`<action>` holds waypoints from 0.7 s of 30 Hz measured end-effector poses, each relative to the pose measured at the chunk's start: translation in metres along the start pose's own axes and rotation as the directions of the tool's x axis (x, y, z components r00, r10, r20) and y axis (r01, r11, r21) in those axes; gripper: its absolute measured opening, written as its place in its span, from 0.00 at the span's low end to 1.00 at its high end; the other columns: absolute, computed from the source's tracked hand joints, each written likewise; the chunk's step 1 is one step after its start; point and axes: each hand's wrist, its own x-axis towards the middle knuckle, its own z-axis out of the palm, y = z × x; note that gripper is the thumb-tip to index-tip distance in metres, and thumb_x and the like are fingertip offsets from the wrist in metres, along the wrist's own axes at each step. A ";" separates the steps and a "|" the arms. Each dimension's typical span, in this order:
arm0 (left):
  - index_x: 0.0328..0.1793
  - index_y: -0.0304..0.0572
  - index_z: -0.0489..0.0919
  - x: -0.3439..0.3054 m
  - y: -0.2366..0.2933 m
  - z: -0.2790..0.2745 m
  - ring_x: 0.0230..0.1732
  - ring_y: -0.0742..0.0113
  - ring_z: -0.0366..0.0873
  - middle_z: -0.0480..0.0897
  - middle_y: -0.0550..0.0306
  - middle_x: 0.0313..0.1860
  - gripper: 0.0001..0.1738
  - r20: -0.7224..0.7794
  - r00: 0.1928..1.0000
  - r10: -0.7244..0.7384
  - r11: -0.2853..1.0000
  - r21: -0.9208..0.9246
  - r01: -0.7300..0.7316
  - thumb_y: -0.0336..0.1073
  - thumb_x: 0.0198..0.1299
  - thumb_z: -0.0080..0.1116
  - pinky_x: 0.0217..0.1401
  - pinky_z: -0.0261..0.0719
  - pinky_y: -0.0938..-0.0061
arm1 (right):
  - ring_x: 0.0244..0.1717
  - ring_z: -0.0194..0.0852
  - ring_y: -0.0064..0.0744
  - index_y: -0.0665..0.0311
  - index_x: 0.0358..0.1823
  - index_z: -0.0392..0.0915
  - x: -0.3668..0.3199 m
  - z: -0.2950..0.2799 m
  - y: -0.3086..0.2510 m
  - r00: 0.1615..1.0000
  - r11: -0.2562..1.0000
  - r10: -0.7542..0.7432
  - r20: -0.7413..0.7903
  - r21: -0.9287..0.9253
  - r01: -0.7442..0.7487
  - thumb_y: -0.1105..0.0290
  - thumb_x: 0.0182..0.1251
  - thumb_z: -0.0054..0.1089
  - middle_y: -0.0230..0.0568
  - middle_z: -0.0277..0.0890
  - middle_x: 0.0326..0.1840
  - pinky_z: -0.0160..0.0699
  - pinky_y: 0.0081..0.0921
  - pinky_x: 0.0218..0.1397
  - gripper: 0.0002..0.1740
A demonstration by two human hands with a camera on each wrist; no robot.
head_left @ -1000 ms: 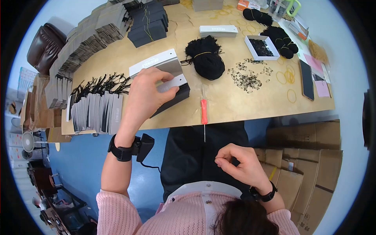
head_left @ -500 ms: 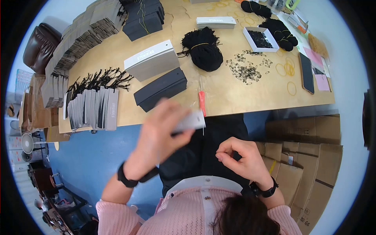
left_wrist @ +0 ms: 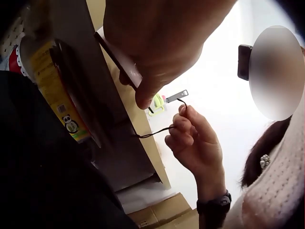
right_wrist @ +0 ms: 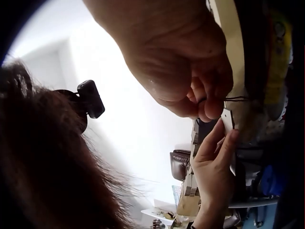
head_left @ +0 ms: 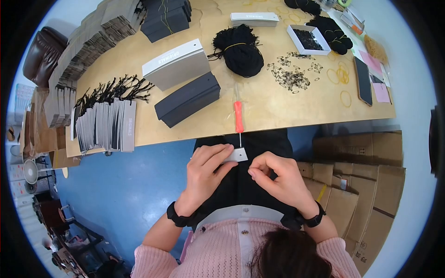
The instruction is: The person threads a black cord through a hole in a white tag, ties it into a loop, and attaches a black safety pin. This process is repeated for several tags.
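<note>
On my table (head_left: 282, 109), a bundle (head_left: 244, 59) is lying behind the tool (head_left: 238, 116); right of the tool, pins (head_left: 293, 79) are lying, then a phone (head_left: 363, 81); left, two stacks (head_left: 187, 101). Before the tool, my left hand (head_left: 203, 169) is holding a tag (head_left: 238, 155), my right hand (head_left: 279, 178), farther right, a cord (left_wrist: 155, 132).

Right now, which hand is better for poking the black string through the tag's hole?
Probably the right hand: it holds the black string close to the holed end of the tag. The left hand is busy gripping the tag.
</note>
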 end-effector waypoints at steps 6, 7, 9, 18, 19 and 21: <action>0.50 0.40 0.86 0.000 -0.008 0.012 0.41 0.55 0.83 0.87 0.52 0.45 0.22 -0.048 0.998 -0.035 0.998 -0.046 0.033 0.25 0.45 0.78 0.44 0.80 0.68 | 0.24 0.82 0.31 0.64 0.38 0.76 0.012 0.024 0.030 0.979 0.978 -0.075 -0.189 -0.204 0.035 0.74 0.67 0.67 0.39 0.80 0.27 0.77 0.25 0.28 0.07; 0.50 0.40 0.86 0.000 -0.007 0.012 0.41 0.55 0.83 0.87 0.52 0.45 0.22 -0.050 0.998 -0.038 0.998 -0.046 0.035 0.25 0.45 0.78 0.44 0.80 0.68 | 0.24 0.82 0.31 0.64 0.38 0.76 0.012 0.025 0.033 0.980 0.978 -0.075 -0.186 -0.204 0.036 0.74 0.67 0.67 0.39 0.80 0.27 0.77 0.25 0.28 0.07; 0.49 0.41 0.86 0.002 -0.004 0.013 0.41 0.54 0.83 0.87 0.53 0.42 0.19 0.045 0.980 -0.195 0.976 -0.089 0.198 0.24 0.49 0.75 0.44 0.79 0.68 | 0.23 0.82 0.31 0.64 0.38 0.76 0.008 0.024 0.036 0.976 0.983 -0.034 -0.215 -0.184 -0.006 0.73 0.66 0.67 0.39 0.81 0.27 0.77 0.25 0.27 0.07; 0.49 0.39 0.85 -0.007 -0.010 0.008 0.40 0.54 0.83 0.84 0.50 0.43 0.13 0.270 0.954 -0.129 0.962 -0.201 0.187 0.22 0.58 0.67 0.40 0.79 0.70 | 0.23 0.84 0.35 0.64 0.36 0.77 -0.002 0.022 0.037 0.984 0.970 0.039 -0.173 -0.231 -0.079 0.66 0.67 0.69 0.42 0.82 0.25 0.78 0.27 0.27 0.11; 0.49 0.39 0.85 -0.011 -0.009 0.006 0.40 0.54 0.83 0.84 0.50 0.43 0.13 0.271 0.954 -0.131 0.962 -0.200 0.189 0.22 0.58 0.67 0.40 0.79 0.70 | 0.23 0.84 0.35 0.64 0.36 0.77 -0.003 0.023 0.037 0.984 0.970 0.041 -0.172 -0.229 -0.081 0.66 0.67 0.69 0.42 0.82 0.25 0.78 0.27 0.27 0.11; 0.50 0.37 0.85 -0.015 -0.006 0.003 0.35 0.55 0.82 0.84 0.52 0.42 0.12 0.286 0.947 -0.148 0.930 -0.287 0.232 0.22 0.59 0.65 0.39 0.79 0.70 | 0.22 0.83 0.38 0.64 0.35 0.77 -0.003 0.026 0.035 0.993 0.968 0.036 -0.116 -0.242 -0.063 0.64 0.66 0.71 0.42 0.82 0.25 0.78 0.28 0.26 0.13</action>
